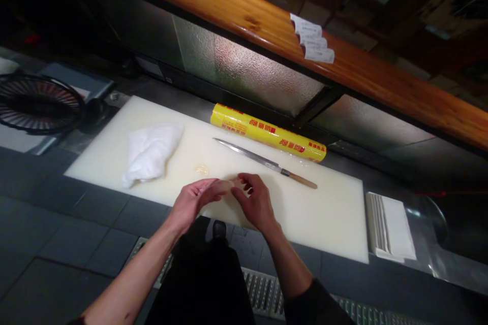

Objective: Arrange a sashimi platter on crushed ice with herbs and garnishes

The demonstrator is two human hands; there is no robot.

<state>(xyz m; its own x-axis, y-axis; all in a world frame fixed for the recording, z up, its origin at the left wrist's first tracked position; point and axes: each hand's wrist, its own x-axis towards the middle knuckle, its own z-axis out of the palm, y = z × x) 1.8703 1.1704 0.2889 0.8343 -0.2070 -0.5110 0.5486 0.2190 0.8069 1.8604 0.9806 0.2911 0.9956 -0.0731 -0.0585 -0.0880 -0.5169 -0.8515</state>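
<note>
Over the near edge of the white cutting board [328, 208], my left hand [194, 200] and my right hand [254, 200] are close together. Stretched between their fingertips is a thin, pale, see-through piece [227, 186], whose kind I cannot make out. My left fingers close on one end; my right thumb and forefinger pinch the other, the remaining fingers curled. Just beyond my left hand a small yellowish slice [201, 169] lies flat on the board. Farther back rests a long knife [255, 156] with a wooden handle, its blade pointing left.
A yellow roll of cling wrap [267, 133] lies along the board's back edge. To the left is a crumpled white cloth [152, 152], and beyond it a black round fan-like grille [38, 104]. White folded stacks [391, 226] stand at right. Paper slips [312, 40] hang from the wooden ledge [247, 15].
</note>
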